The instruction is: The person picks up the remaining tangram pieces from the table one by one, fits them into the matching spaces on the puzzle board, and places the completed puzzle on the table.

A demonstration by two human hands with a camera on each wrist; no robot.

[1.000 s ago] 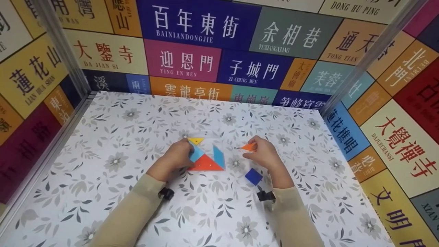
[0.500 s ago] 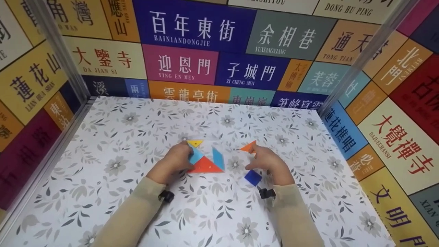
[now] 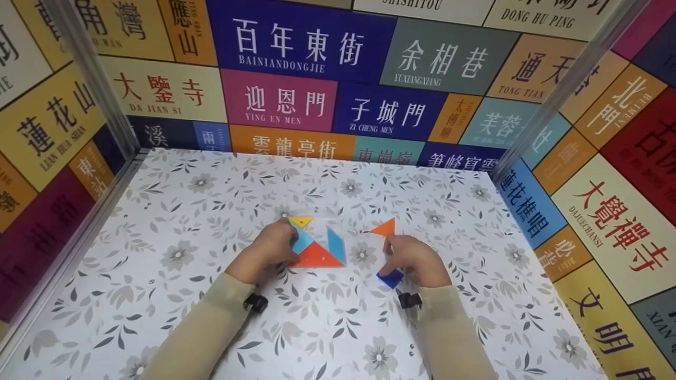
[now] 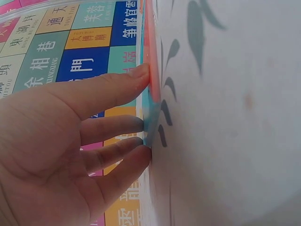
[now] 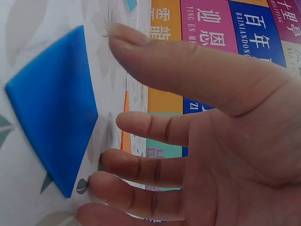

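Observation:
My left hand [image 3: 266, 245] rests its fingertips on the left side of a group of flat tangram pieces. In the left wrist view its fingers are nearly straight, touching a light-blue piece [image 4: 149, 117] and a red triangle [image 4: 154, 84]. That group also includes a yellow triangle [image 3: 301, 220] at the top and a blue parallelogram [image 3: 335, 241] at the right. Over a dark-blue square [image 3: 390, 281] hovers my right hand [image 3: 417, 256], its thumb spread from extended fingers and apart from the square. Just beyond the right fingertips lies an orange triangle [image 3: 384, 227].
The table [image 3: 185, 311] has a white floral cover. Upright panels with coloured signs [image 3: 285, 100] enclose it at the back, left and right. A black band [image 3: 256, 302] is at the left wrist and another [image 3: 410, 301] at the right.
My right hand has let go of the orange triangle, now flat on the table, and moved toward me over the dark-blue square. The left hand stays put.

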